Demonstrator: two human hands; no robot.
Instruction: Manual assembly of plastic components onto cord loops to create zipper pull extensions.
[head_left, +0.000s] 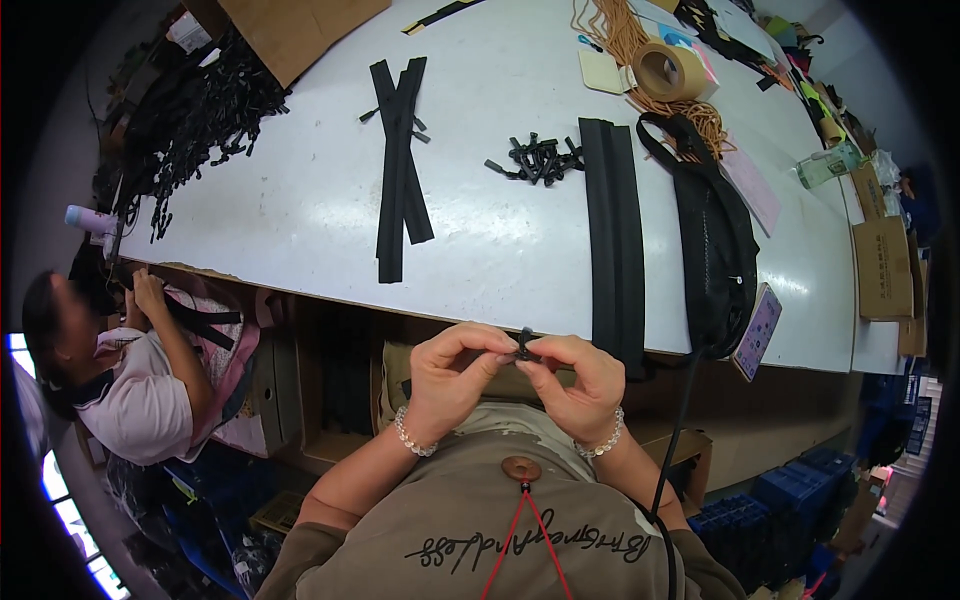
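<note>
Piece: small black plastic-looking part (524, 343), held up just off the near edge of the table, in front of the chest; fine shape too small to read.
Left hand: bare left hand (450, 370), thumb and forefinger pinched together on the part from its left side.
Right hand: bare right hand (580, 385), thumb and forefinger pinched on the same part from its right; fingertips of both hands nearly meet.
Wrists: a clear bead bracelet (416, 436) on the left, a matching bead bracelet (600, 440) on the right.
Chest: round brown disc pendant (521, 468) on a red cord, over a brown printed shirt (440, 555).
Table: long white glossy tabletop (480, 255).
Loose pile: little black parts (545, 160), beyond the hands.
Strips, right: long flat black strips (612, 230) side by side, just right of the pile.
Strips, left: two black strips crossed in an X (400, 180), with small pulls.
Bag: black fabric bag (712, 240) right of the strips; phone (758, 330) at its near end, lit screen.
Far right: brown tape roll (668, 72) on tan cord (705, 122).
Far left: big tangled black heap (220, 110).
Co-worker: seated person (140, 390), left, hands on dark material.
</note>
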